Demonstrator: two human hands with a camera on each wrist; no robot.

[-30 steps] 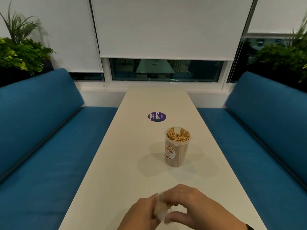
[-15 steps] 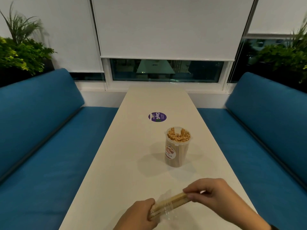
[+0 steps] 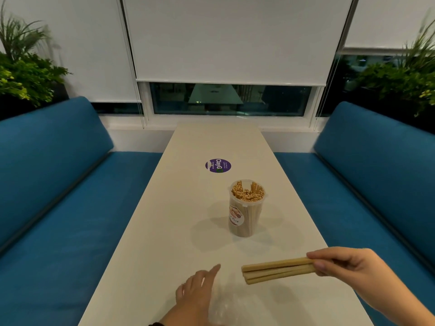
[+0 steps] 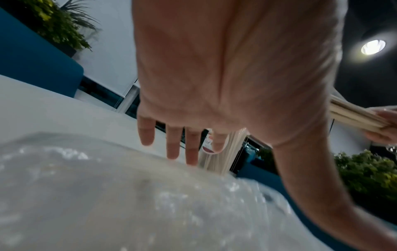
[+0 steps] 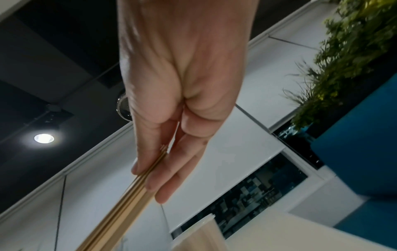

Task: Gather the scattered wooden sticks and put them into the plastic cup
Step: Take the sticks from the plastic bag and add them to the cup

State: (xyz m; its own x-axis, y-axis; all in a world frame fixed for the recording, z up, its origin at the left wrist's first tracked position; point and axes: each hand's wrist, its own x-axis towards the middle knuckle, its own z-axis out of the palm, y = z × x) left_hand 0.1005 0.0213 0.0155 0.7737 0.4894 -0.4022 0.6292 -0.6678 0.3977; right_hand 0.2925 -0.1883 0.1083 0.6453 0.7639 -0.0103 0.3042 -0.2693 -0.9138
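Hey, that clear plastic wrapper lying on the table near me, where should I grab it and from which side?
Probably best pinched at a raised, crumpled fold of the clear wrapper, coming from above and its left with the left hand, which is open right beside it. It lies limp and nearly flat, so no firm edge offers. The right hand is busy pinching the bundle of sticks.

We read "ClayG" in white letters on a round purple sticker point(image 3: 218, 165) stuck flat on the white table point(image 3: 164, 220); the smaller lines beside that word are too small for us to make out. On the plastic cup point(image 3: 244, 212) we see a label point(image 3: 236, 215) with red-edged shapes and dark handwriting-style lettering that seems to end in "Rock", though we cannot read it with certainty. In the left wrist view the same label point(image 4: 208, 141) shows only blurred strokes.
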